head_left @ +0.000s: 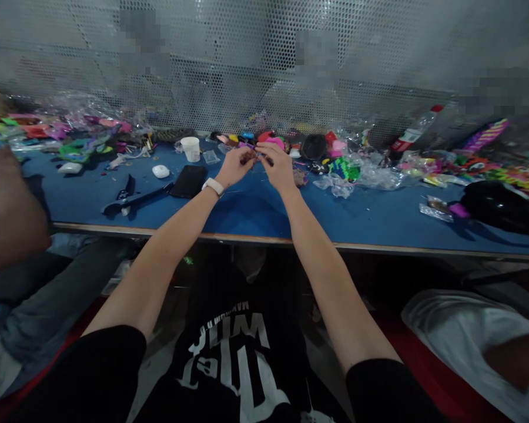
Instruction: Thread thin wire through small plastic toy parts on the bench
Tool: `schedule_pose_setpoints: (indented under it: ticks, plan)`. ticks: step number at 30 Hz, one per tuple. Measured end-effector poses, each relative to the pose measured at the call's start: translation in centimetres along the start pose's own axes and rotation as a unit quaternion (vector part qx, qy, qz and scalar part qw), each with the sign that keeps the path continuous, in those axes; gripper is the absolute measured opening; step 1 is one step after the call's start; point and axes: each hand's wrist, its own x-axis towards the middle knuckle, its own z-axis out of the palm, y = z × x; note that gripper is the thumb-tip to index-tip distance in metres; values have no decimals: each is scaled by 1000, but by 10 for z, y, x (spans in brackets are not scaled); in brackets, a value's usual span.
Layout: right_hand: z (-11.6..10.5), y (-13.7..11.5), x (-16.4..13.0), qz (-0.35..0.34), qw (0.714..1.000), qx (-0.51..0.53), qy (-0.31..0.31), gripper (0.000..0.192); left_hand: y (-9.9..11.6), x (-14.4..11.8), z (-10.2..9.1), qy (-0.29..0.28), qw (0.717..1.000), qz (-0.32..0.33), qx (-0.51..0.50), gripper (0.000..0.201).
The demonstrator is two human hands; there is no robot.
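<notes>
Over the far half of the blue table [247, 217], both my hands meet with their fingertips nearly touching. My left hand [237, 165], with a pale band [214, 187] on its wrist, has its fingers bent together on something small and dark that I cannot make out. The thumb and fingers of my right hand [277, 167] pinch close beside it; whatever they hold is too small to name. A brownish lump [298, 177] lies just right of my right hand. Behind the fingers is a bright pink thing [274, 141].
Left of my hands are a black phone [188, 181], a white paper cup [190, 149], a white mouse-shaped object [160, 171] and a dark blue tool [134, 200]. Plastic bags [379, 170] and colourful pieces line the perforated metal panel [229, 70]. A bottle [417, 132] leans right. Co-workers sit on both sides.
</notes>
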Motion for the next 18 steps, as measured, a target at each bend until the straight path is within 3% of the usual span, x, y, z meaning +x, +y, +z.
schedule_pose_setpoints:
  ticks: [5,10,18]
  plan:
    - [0,-1,0,28,1000,12,5,40,9,-2,-1,9,999,16,34,13]
    - [6,0,1,62,996,63,0,63,16,-3,-3,11,998,26,60,21]
    - [13,22,2,101,988,118,-9,77,12,-1,-4,-8,997,18,81,12]
